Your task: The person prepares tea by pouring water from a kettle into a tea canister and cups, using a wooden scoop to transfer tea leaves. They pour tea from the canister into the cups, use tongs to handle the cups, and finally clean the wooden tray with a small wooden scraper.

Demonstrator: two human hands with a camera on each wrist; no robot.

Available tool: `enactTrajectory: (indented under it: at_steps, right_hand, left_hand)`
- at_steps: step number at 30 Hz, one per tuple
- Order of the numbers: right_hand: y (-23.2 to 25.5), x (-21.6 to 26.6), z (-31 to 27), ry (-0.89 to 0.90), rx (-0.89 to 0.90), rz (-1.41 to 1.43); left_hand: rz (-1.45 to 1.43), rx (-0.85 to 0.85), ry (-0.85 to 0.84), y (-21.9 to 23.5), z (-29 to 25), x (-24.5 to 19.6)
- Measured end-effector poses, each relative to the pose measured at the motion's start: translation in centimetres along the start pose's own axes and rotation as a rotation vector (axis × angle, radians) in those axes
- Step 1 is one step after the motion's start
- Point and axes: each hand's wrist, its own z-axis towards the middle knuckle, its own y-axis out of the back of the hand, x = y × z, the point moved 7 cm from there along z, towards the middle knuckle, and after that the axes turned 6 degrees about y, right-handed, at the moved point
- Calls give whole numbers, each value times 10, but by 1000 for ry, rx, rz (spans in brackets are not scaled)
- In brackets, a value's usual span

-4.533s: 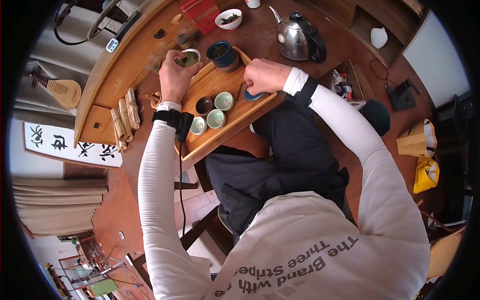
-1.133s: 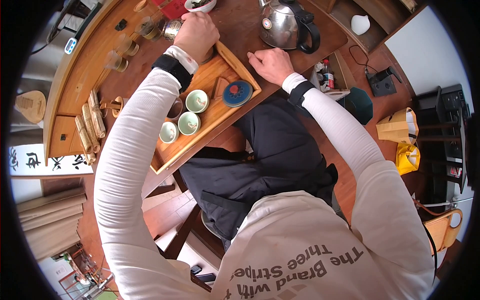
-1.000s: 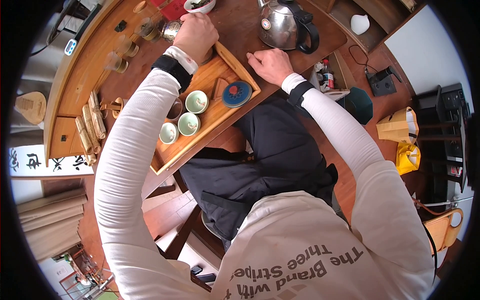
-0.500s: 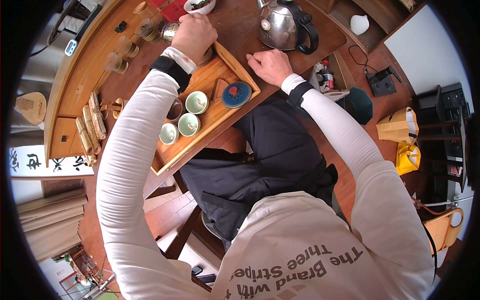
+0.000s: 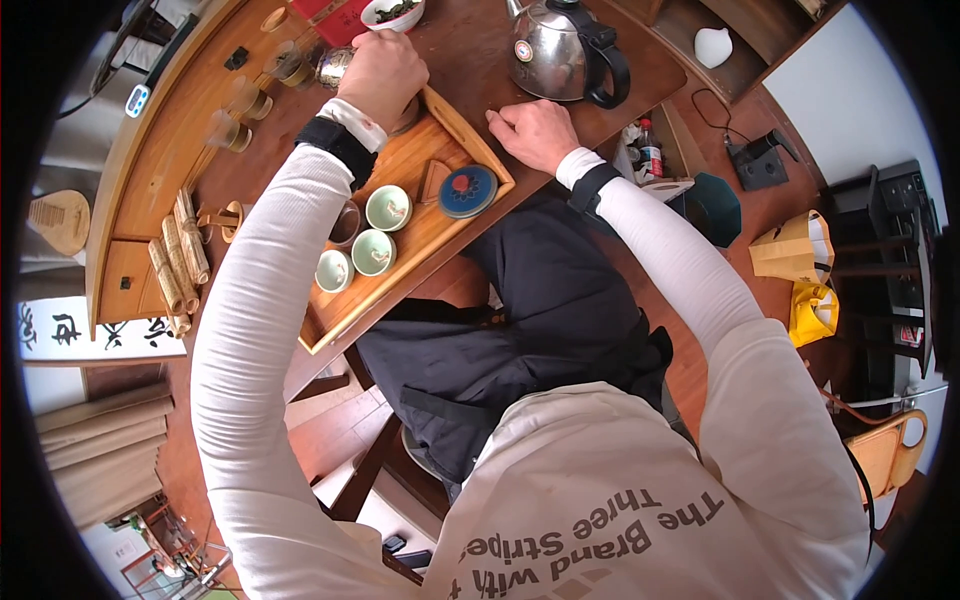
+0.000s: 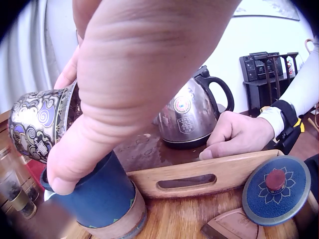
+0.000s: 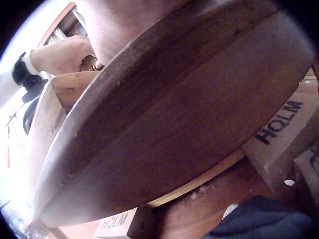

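Note:
Tilted on its side, a patterned metallic cup (image 5: 337,65) (image 6: 40,122) is gripped by the left hand (image 5: 387,75) (image 6: 134,69) in a head-down pose. Directly beneath that hand stands a blue pot with a brown lower band (image 6: 107,191), upright on the wooden tray (image 5: 450,140), the cup's mouth facing its top; the contents of the pot are hidden. The right hand (image 5: 537,133) (image 6: 239,134) rests at the table edge beyond the tray, holding nothing, fingers loosely bent. A blue lid with a red knob (image 5: 467,190) (image 6: 277,189) lies on the tray.
Green cups (image 5: 388,208) and a dark cup (image 5: 346,224) sit on the tray. A steel kettle (image 5: 555,50) stands behind the right hand. Glass jars (image 5: 290,65), a leaf-filled bowl (image 5: 393,12) and bamboo rolls (image 5: 172,270) stand around it.
Since the earliest frame, the left hand has brought the cup over to the blue pot and tilted it. The right hand has left the lid for the table edge. Lately, only the view shifts slightly.

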Motion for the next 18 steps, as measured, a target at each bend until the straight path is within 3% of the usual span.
enactTrajectory:
  at_steps: [18]
  right_hand:
    - [1,2,0,1,8,-2]
  left_hand:
    - [43,8,2,-2,1,-1]
